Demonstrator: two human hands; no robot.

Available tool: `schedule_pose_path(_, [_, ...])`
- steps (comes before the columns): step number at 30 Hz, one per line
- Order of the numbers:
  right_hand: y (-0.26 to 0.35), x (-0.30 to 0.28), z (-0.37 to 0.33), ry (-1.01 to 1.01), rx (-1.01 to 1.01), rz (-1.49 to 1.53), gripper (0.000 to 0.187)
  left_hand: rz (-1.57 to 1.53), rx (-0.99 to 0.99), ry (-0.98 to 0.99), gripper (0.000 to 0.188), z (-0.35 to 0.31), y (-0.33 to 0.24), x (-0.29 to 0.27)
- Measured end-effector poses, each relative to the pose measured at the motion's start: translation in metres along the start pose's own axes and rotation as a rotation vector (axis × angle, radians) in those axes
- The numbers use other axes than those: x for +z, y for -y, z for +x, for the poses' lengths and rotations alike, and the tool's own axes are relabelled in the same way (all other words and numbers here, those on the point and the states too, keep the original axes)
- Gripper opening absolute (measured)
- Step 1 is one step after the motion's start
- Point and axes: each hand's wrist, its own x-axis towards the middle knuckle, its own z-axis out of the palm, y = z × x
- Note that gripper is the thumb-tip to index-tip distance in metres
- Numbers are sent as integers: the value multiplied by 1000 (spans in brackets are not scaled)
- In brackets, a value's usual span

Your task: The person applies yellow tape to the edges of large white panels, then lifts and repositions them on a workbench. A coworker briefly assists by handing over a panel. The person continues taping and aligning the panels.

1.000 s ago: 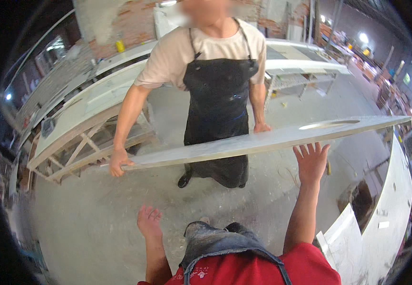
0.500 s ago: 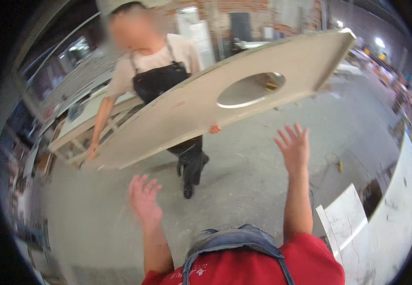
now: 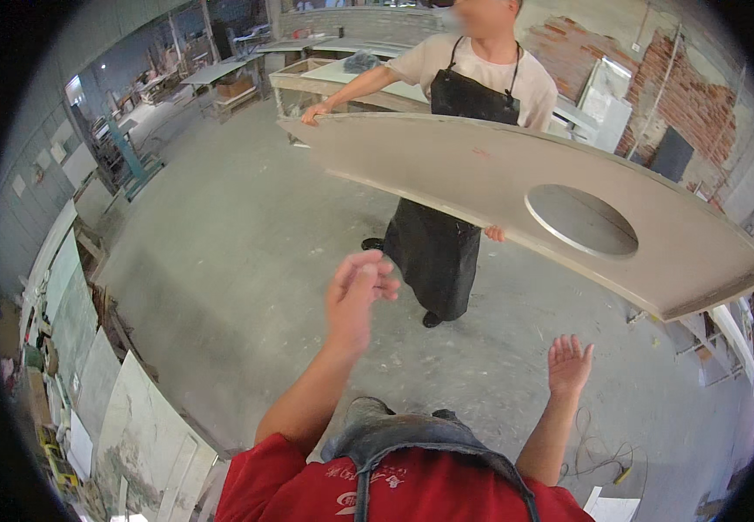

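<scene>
A co-worker in a black apron (image 3: pixel 474 96) carries a long beige countertop slab (image 3: pixel 420 157) with an oval cutout towards its right part. One of the co-worker's hands (image 3: pixel 314 113) grips its left end; the other (image 3: pixel 494 233) holds the lower edge from beneath. My left hand (image 3: pixel 359 291), raised in front of me with fingers loosely bent and apart, holds nothing. It is nearest the slab's lower edge, without touching it. Lower on the right, my right hand (image 3: pixel 570 364) has its fingers stretched out and also holds nothing, below the cutout and apart from the slab.
Flat panels (image 3: pixel 146 426) lie along the left side, with clutter beside them. A wooden-framed table (image 3: pixel 294 83) stands behind the co-worker. A cable (image 3: pixel 599 457) lies on the concrete floor (image 3: pixel 220 270) at lower right. White slabs (image 3: pixel 607 104) lean near a brick wall.
My view has swung left, so the co-worker and slab now appear further right. The slab's right end, raised before, now tilts down. Both my hands stay empty.
</scene>
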Motion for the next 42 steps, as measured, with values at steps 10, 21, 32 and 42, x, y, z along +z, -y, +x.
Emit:
schedule_pose_path(10, [-114, 30, 6, -75, 315, -197, 27, -19, -8, -270, 24, -6, -4, -94])
schedule_pose_path(21, [-127, 42, 74, 60, 425, -252, 17, -5, 89, -334, 23, -2, 0, -73])
schedule_pose_path(32, [-196, 127, 143, 182, 588, -387, 16, 50, 173, -546, 22, 25, -8, -123])
schedule_pose_path(42, [-339, 241, 205, 258, 740, -478, 19, 48, 209, -764, 22, 136, -13, -253])
